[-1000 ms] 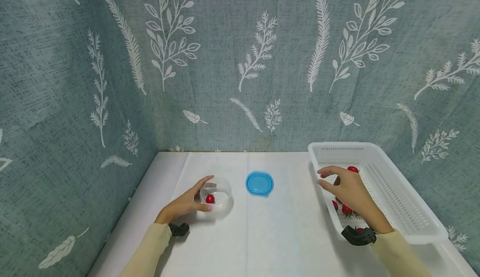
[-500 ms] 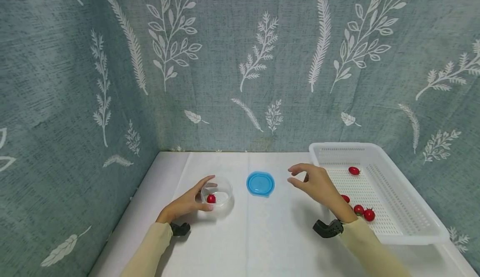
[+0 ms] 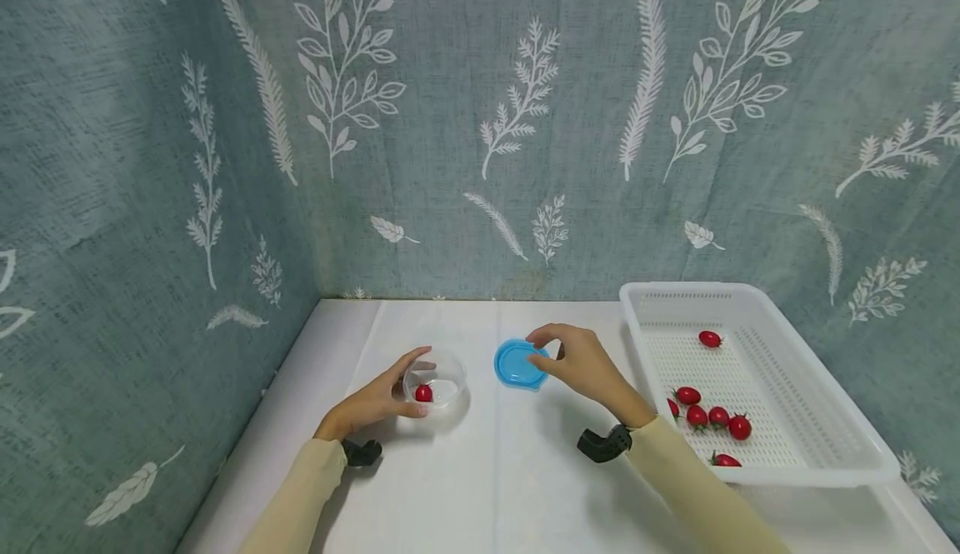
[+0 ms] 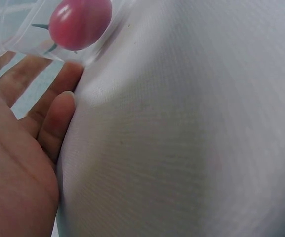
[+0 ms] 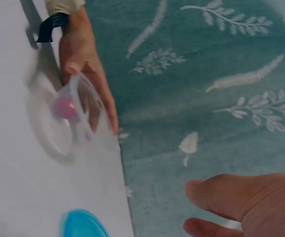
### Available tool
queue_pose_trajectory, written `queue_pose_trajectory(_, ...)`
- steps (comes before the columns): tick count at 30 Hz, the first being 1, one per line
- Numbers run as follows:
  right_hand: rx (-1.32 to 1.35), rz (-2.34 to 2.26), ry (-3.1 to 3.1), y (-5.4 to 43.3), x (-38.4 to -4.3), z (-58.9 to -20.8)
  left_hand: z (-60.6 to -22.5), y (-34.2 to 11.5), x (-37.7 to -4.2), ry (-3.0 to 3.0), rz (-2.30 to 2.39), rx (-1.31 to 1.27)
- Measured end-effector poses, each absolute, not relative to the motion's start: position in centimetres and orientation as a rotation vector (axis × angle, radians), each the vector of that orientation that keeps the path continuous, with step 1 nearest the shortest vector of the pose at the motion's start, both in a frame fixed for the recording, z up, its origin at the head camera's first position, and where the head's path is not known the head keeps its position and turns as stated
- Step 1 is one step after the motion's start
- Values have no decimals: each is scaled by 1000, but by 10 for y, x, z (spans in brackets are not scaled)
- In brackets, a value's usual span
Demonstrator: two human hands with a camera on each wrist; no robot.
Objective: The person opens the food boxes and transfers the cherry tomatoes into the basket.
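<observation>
My left hand holds a small clear plastic container, thumb on the near side and fingers around the far side. One red cherry tomato lies inside; in the left wrist view the tomato shows its green stem through the container wall. A blue lid lies on the table right of the container. Over the lid's right edge hovers my right hand, its thumb and fingers parted. Nothing is between them in the right wrist view, where the hand enters at lower right.
A white perforated basket stands at the right with several cherry tomatoes, mostly near its left side. A white cloth covers the table. Patterned green-grey fabric hangs behind it and along the left.
My right hand has moved left from above the basket, across the table, to the blue lid. The left hand and the container have stayed in place.
</observation>
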State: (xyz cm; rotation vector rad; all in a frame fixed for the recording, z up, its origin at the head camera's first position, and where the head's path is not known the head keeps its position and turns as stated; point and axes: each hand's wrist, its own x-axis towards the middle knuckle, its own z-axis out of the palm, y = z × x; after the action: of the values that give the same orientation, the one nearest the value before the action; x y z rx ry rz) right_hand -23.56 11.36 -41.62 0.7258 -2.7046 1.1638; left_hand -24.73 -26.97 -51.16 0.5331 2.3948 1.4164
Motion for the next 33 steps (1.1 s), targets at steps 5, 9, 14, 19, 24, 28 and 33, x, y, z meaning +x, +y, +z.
queue_pose_trajectory(5, 787, 1235, -2717, 94, -243, -420, -510, -268, -250, 2364, 1427, 540)
queue_pose_trajectory(9, 855, 1236, -2704, 72, -251, -423, -508, -269, -250, 2366, 1433, 512)
queue_pose_trajectory(14, 952, 1195, -2707, 39, -254, -430, -507, -268, -251, 2368, 1429, 508)
queue_pose_trajectory(19, 1041, 1091, -2746, 8, -253, -442, -507, -269, -250, 2375, 1421, 478)
queue_pose_trajectory(24, 1064, 1036, -2802, -17, -251, -448, -506, -270, -248, 2369, 1432, 425)
queue_pose_trajectory(28, 1083, 955, -2837, -32, -248, -453, -507, -270, -248, 2336, 1461, 461)
queue_pose_trajectory(33, 1087, 901, -2858, -44, -247, -457, -510, -269, -247, 2312, 1467, 492)
